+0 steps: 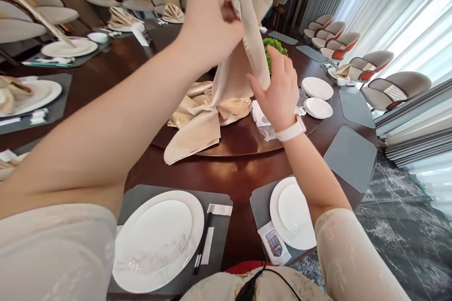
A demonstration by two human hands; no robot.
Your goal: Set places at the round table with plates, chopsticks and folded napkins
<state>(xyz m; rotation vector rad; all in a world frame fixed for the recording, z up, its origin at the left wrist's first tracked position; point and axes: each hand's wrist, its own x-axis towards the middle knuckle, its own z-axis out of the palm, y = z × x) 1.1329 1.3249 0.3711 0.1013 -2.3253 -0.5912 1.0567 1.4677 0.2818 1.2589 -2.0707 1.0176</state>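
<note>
My left hand (pixel 219 14) is raised high, thumb and fingers closed on a beige cloth napkin (pixel 256 42) that hangs down from it. Just right of the hanging cloth is my right hand (pixel 278 89), fingers spread apart; whether a fingertip touches the fabric I cannot tell. Below lies a pile of folded beige napkins (pixel 197 127) on the raised turntable (pixel 240 143), one corner drooping over its edge. The lower end of the held napkin overlaps the pile in view. Near my right wrist is a clear plastic wrapper (pixel 267 130) with white packets.
In front of me are two grey placemats with stacked white plates (pixel 158 235), black chopsticks (pixel 204 240) and a wet-wipe packet (pixel 274 243). Two plate stacks (pixel 317 89) and a green plant (pixel 273 49) stand on the turntable. Chairs (pixel 395 89) ring the round table.
</note>
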